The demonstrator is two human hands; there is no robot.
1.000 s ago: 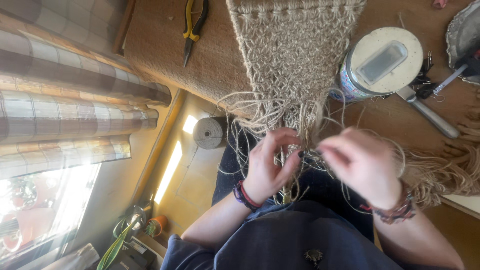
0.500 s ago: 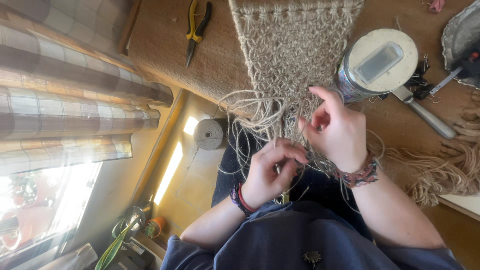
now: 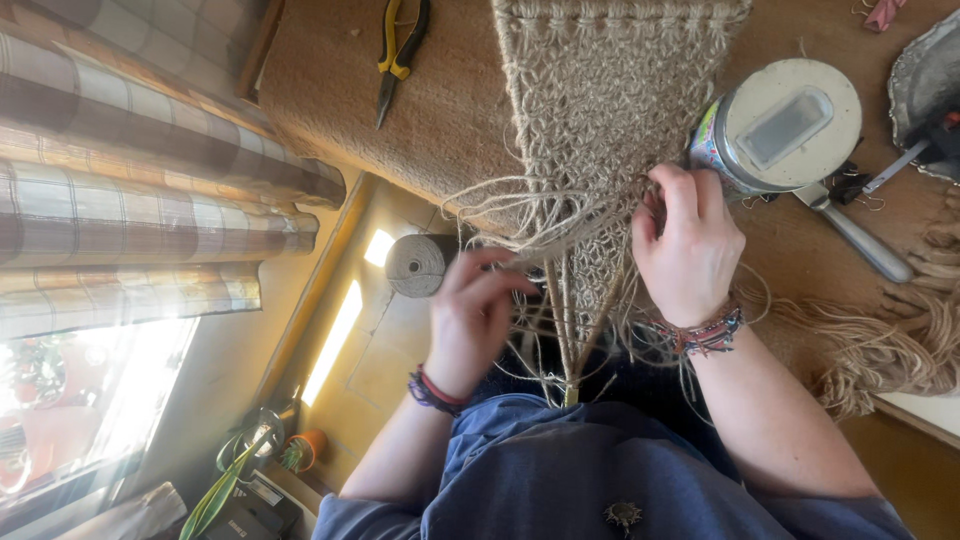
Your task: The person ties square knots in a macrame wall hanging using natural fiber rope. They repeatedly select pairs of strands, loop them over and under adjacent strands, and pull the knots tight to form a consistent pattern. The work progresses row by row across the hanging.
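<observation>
A knotted jute macrame panel (image 3: 610, 90) lies on the brown table (image 3: 450, 110), its loose cords (image 3: 540, 215) hanging over the near edge. My right hand (image 3: 688, 245) is up at the panel's lower right edge, fingers pinching cords there. Lower down, my left hand (image 3: 478, 310) holds cords pulled taut toward my lap. Both wrists wear beaded bracelets.
Yellow-handled pliers (image 3: 400, 55) lie at the back left of the table. A round tin with a white lid (image 3: 785, 125) stands right of the panel, a metal tool (image 3: 860, 240) beside it. A bundle of jute (image 3: 900, 340) lies at right. A twine spool (image 3: 415, 265) is below the table edge.
My right hand has risen from my lap to the panel's lower edge. My left hand has moved slightly left and down, drawing cords taut.
</observation>
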